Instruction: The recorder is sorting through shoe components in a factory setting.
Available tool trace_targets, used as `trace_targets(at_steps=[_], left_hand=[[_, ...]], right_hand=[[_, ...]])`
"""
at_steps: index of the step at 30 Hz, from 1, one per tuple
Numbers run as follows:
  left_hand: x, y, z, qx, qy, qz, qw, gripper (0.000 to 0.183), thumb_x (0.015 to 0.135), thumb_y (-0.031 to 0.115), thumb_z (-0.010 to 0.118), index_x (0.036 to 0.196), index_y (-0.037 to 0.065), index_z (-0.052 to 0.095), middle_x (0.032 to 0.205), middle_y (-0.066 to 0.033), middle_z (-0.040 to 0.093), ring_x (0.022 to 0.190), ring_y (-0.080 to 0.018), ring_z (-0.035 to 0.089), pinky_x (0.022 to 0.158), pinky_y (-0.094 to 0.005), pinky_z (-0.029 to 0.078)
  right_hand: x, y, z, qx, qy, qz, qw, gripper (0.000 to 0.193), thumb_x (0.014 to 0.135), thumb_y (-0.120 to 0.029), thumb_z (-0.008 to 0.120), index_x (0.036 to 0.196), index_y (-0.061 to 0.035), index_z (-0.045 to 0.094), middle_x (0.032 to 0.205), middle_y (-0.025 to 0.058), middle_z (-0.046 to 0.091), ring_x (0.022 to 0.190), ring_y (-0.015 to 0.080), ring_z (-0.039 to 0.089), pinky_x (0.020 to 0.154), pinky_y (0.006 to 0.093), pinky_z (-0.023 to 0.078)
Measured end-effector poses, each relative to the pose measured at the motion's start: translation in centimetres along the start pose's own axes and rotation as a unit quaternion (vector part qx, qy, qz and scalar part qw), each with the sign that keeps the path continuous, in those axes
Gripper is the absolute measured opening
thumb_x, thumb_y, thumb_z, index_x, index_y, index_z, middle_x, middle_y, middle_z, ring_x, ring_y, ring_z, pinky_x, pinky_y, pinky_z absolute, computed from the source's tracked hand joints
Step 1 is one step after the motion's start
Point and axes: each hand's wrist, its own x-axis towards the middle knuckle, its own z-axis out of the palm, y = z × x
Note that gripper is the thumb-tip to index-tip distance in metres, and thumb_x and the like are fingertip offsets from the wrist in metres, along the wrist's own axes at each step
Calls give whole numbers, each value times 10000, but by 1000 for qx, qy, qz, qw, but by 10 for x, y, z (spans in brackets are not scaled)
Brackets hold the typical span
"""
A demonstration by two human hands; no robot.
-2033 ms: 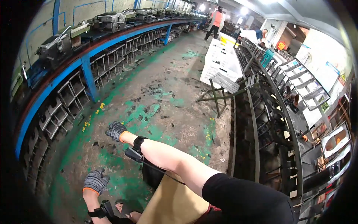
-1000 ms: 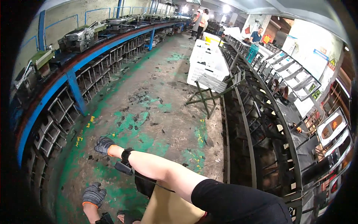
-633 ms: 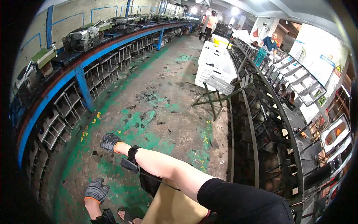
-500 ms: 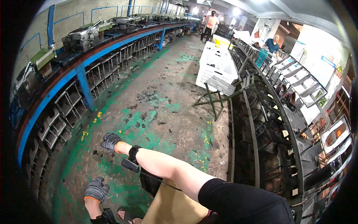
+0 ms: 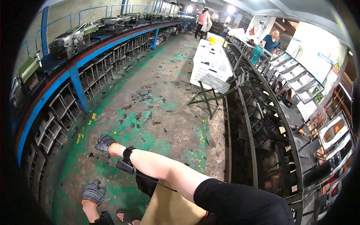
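Observation:
My left hand (image 5: 94, 193), in a grey knit glove with an orange cuff, hangs over the floor at the lower left. Its fingers are loosely bent, the thumb stands apart, and nothing shows in it. Farther out, my right hand (image 5: 105, 144) wears a matching glove; the bare forearm crosses from the lower right. Those fingers are curled in, with nothing visible in them. Neither hand touches a thing that I can see. A black strap with a small dark device (image 5: 125, 166) sits at the right wrist. Below that arm is a smooth tan surface (image 5: 170, 204).
A long blue-framed bench (image 5: 75, 84) with metal machines runs along the left. White crates (image 5: 210, 73) and a folding stool (image 5: 210, 93) stand right of the aisle. A dark rack (image 5: 258, 112) lines the right side. One person is behind it; others stand far ahead.
The crates, stool and rack have shifted slightly left in view. Both hands sit a little farther left, their finger shapes nearly unchanged. The distant person in orange has turned, and another shows beside.

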Motion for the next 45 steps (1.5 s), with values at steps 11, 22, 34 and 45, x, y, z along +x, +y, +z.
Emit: trace_targets(at_steps=[11, 22, 34, 45], left_hand=[[2, 10, -1, 13, -8, -18, 1000, 509, 794, 256, 701, 1228, 9, 601, 1103, -216, 673, 1012, -341, 654, 897, -418, 514], [3, 15, -2, -8, -9, -17, 1000, 522, 799, 241, 689, 1250, 0, 587, 1122, -215, 667, 1036, -338, 644, 910, -414, 508], [6, 1, 9, 11, 17, 30, 999, 495, 797, 274, 675, 1210, 10, 607, 1024, -203, 688, 948, -336, 661, 867, -421, 515], [10, -23, 35, -77, 27, 11, 997, 461, 784, 150, 696, 1198, -32, 606, 938, -215, 672, 858, -330, 646, 792, -416, 507]], right_hand=[[5, 11, 13, 15, 39, 22, 999, 321, 706, -351, 623, 795, -50, 692, 917, 226, 636, 909, 404, 596, 780, 496, 475], [11, 14, 10, 7, 18, 50, 999, 301, 654, -321, 620, 743, -41, 684, 912, 231, 637, 910, 409, 609, 766, 494, 489], [8, 12, 10, -51, 1, 14, 999, 339, 702, -329, 622, 801, -8, 664, 888, 240, 637, 881, 422, 612, 757, 502, 488], [38, 28, 77, -284, -4, -235, 930, 269, 681, -268, 613, 777, -27, 685, 839, 214, 649, 837, 402, 635, 719, 484, 506]])
